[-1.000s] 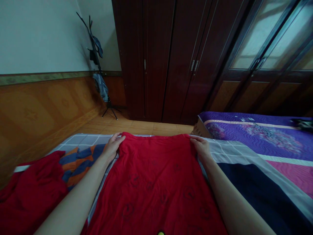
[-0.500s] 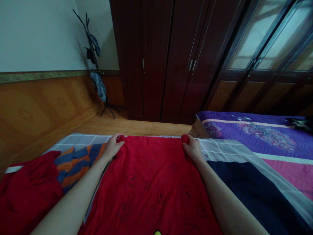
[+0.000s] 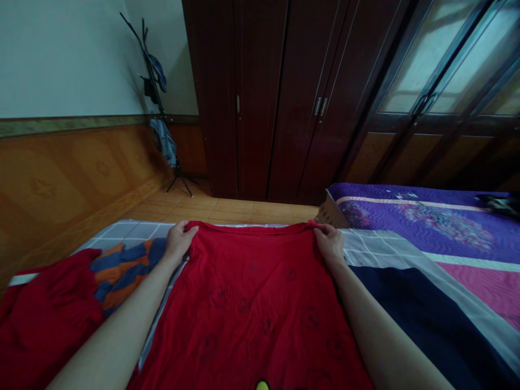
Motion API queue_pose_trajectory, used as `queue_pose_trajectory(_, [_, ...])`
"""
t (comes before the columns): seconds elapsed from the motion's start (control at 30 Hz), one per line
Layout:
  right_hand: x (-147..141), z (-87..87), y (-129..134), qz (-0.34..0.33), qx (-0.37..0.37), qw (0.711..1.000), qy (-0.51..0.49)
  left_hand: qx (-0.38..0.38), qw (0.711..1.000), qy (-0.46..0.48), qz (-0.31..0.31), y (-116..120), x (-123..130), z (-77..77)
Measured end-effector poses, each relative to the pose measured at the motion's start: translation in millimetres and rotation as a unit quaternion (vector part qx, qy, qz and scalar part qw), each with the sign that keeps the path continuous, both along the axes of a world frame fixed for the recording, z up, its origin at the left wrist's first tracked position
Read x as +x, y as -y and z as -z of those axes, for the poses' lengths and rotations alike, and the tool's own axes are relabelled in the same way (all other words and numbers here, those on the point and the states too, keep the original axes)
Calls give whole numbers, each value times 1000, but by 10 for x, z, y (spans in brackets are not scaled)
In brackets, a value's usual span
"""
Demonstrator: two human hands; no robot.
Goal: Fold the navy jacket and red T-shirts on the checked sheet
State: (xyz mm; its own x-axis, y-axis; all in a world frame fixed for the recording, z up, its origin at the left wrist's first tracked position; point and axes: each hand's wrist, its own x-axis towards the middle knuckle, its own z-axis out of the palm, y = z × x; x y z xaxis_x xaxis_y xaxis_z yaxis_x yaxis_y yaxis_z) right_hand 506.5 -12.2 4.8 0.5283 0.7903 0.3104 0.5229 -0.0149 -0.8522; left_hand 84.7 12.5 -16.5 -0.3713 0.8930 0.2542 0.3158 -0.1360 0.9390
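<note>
Your left hand (image 3: 179,241) and your right hand (image 3: 330,244) each have a clenched grip on the far edge of a red garment (image 3: 252,309); each one pinches the cloth near a corner of that edge, and the hem between them is drawn fairly taut. The garment lies spread out towards you over a bed cover (image 3: 130,232) of grey check with navy and orange blocks; dark round motifs are printed across its front, and a small yellow mark (image 3: 262,385) shows at the bottom of your view. A rumpled heap of red cloth (image 3: 44,314) lies on the same cover, left of your left hand; to the right and farther off is a purple quilted bedspread (image 3: 422,216), with a dark object (image 3: 499,203) on it. Beyond the bed, you face a tiled floor (image 3: 227,212), a dark wooden wardrobe (image 3: 260,97) and glass-panelled doors (image 3: 430,59); a coat stand (image 3: 156,103) with clothes on it stands in the corner, beside wood wall panelling (image 3: 73,179).
</note>
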Motion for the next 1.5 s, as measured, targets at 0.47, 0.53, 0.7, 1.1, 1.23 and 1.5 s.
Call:
queue_pose_trajectory(0.47, [-108,-337,156,-274,-68,936,-212,-15,990,-50,129,101,89,-164])
queue_pose_trajectory(0.53, [-106,-373,192,-300,-104,926,-204,-29,988,-70,136,139,107,-212])
queue_pose_trajectory(0.7, [-23,-422,233,-353,-158,905,-177,-71,975,-137,157,182,69,-326])
queue_pose_trajectory(1.1, [-10,-299,137,-184,-101,977,-26,-50,931,-360,37,134,19,-284])
queue_pose_trajectory(1.23, [25,-81,4,-41,-85,995,38,-46,915,-400,5,154,59,-166])
queue_pose_trajectory(1.5, [68,-13,-12,23,-61,990,126,-101,919,-377,-62,86,-98,-141])
